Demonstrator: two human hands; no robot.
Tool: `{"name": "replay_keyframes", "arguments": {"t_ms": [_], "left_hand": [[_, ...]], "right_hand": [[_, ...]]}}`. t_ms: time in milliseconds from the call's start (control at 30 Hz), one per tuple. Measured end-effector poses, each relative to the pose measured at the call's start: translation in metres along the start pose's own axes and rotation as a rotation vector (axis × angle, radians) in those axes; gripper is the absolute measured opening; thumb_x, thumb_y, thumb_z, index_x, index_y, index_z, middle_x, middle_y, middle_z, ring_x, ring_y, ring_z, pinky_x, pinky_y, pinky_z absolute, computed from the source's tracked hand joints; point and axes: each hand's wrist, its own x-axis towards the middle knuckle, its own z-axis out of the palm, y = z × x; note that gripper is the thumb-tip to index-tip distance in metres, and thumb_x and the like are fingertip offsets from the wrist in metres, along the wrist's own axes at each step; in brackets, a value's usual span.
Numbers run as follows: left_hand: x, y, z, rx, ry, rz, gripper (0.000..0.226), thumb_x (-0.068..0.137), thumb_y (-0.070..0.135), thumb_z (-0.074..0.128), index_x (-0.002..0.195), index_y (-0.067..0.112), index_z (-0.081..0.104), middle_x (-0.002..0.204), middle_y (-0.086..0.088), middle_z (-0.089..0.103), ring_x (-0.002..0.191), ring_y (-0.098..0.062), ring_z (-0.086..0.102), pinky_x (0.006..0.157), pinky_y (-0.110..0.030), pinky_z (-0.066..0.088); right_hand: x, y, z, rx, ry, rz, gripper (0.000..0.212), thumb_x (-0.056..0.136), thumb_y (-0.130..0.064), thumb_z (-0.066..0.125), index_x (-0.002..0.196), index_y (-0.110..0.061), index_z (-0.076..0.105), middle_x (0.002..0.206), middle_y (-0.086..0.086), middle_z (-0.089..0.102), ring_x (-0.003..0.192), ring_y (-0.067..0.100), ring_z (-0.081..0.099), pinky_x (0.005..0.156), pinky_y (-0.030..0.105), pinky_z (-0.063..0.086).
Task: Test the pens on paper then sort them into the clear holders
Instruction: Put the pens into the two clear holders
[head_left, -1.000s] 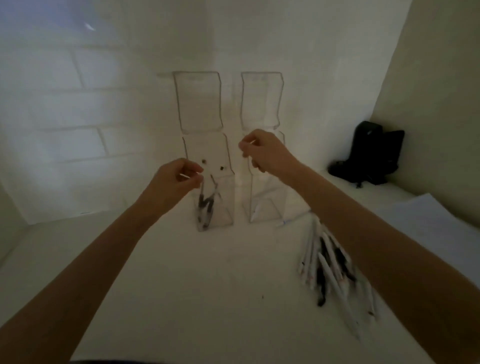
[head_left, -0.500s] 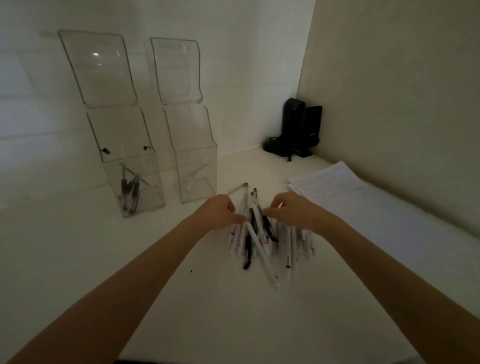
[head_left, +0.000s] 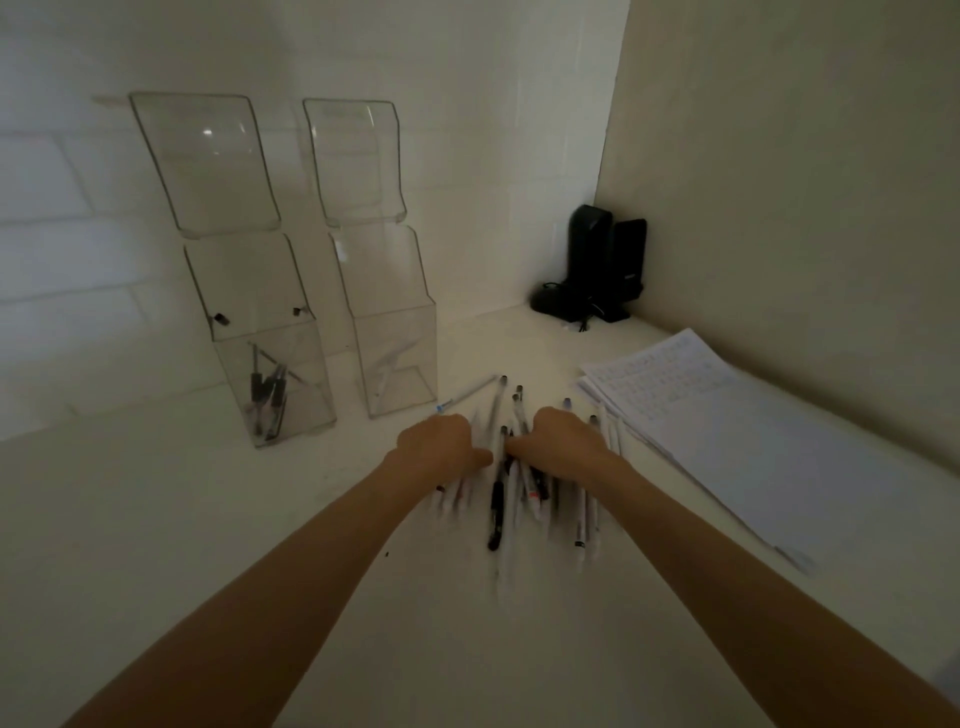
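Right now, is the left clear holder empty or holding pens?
Holding pens, far from full: a few dark-gripped pens lean in the bottom compartment of the left clear holder.

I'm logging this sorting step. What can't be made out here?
Head view:
- left hand and right hand: fingers hidden behind the knuckles; grip unclear.
- pen pile: near ends blurred, count unclear.
- paper stack: writing too small.
- right holder: contents faint.

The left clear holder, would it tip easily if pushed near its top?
Probably yes: the left clear holder is tall over a small base. The few pens in its bottom likely add little weight. Its thin clear walls look stiff, perhaps brittle.
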Motion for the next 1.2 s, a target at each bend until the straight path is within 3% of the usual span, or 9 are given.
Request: {"name": "replay_keyframes", "arguments": {"t_ms": [133,200,267,400,533,700,833,1000,1200], "left_hand": [[-0.002,-0.002,0.006,0.097,0.025,0.018,0.04,0.091,0.044,0.046,0.107,0.009,0.054,0.103,-0.006,0.058,0.096,-0.022,0.056,0.072,-0.028,0.039],[-0.004,-0.006,0.008,0.128,0.07,0.024,0.038,0.09,0.04,0.047,0.109,0.007,0.053,0.109,-0.007,0.057,0.1,-0.024,0.056,0.073,-0.028,0.038],[-0.003,-0.012,0.009,0.081,0.072,0.046,0.034,0.093,0.033,0.044,0.109,0.004,0.051,0.11,-0.011,0.056,0.1,-0.026,0.055,0.072,-0.028,0.038],[-0.006,-0.034,0.0,-0.378,0.006,0.178,0.026,0.098,0.03,0.037,0.082,0.012,0.048,0.083,-0.001,0.051,0.083,-0.019,0.049,0.06,-0.025,0.033],[-0.025,-0.053,-0.023,-0.877,0.041,0.325,0.031,0.096,0.035,0.04,0.087,0.014,0.062,0.086,0.009,0.058,0.074,-0.005,0.053,0.065,-0.018,0.041],[-0.034,-0.066,-0.054,-1.064,0.278,0.406,0.018,0.094,0.021,0.046,0.091,0.013,0.061,0.086,0.004,0.069,0.078,-0.005,0.065,0.067,-0.016,0.051],[-0.027,-0.072,-0.093,-1.216,0.486,0.408,0.014,0.092,0.014,0.05,0.101,0.007,0.059,0.094,-0.004,0.068,0.086,-0.01,0.067,0.081,-0.028,0.054],[-0.004,-0.069,-0.156,-1.222,0.732,0.427,0.012,0.091,0.013,0.054,0.1,0.008,0.06,0.09,-0.006,0.067,0.081,-0.011,0.066,0.081,-0.032,0.053],[0.037,-0.057,-0.16,-1.042,0.655,0.274,0.015,0.087,0.013,0.061,0.098,0.003,0.062,0.09,-0.014,0.063,0.088,-0.025,0.059,0.079,-0.034,0.047]], "right_hand": [[-0.007,0.001,-0.003,-0.034,0.017,-0.015,0.038,0.095,-0.04,0.045,0.068,-0.014,0.038,0.135,0.02,0.047,0.1,0.027,0.059,0.073,0.029,0.043],[-0.006,0.005,-0.003,-0.003,0.029,-0.033,0.034,0.097,-0.036,0.04,0.074,-0.011,0.04,0.12,0.019,0.055,0.091,0.027,0.057,0.076,0.031,0.042],[-0.001,0.009,-0.003,0.141,0.029,-0.062,0.026,0.099,-0.03,0.035,0.086,-0.009,0.04,0.092,0.011,0.055,0.073,0.02,0.048,0.063,0.029,0.036],[0.004,0.011,-0.01,0.654,-0.038,-0.097,0.022,0.1,-0.028,0.04,0.087,-0.011,0.048,0.072,0.003,0.048,0.061,0.015,0.045,0.054,0.022,0.035],[-0.001,0.009,-0.02,1.02,-0.163,-0.213,0.017,0.097,-0.023,0.049,0.094,-0.009,0.058,0.073,0.004,0.06,0.068,0.019,0.055,0.053,0.023,0.038],[0.001,-0.011,-0.024,1.066,-0.055,-0.304,0.015,0.093,-0.021,0.056,0.092,-0.008,0.063,0.076,0.008,0.065,0.063,0.018,0.055,0.05,0.022,0.043],[0.01,-0.039,-0.038,1.115,0.101,-0.389,0.011,0.089,-0.019,0.062,0.089,-0.008,0.067,0.079,0.011,0.068,0.059,0.013,0.055,0.047,0.021,0.045],[0.024,-0.075,-0.067,1.124,0.265,-0.471,0.013,0.087,-0.016,0.065,0.089,-0.004,0.07,0.065,0.004,0.057,0.054,0.008,0.051,0.048,0.022,0.045],[0.034,-0.075,-0.064,1.056,0.291,-0.467,0.011,0.086,-0.019,0.066,0.079,-0.012,0.071,0.062,0.002,0.056,0.058,0.013,0.049,0.045,0.023,0.041]]}}
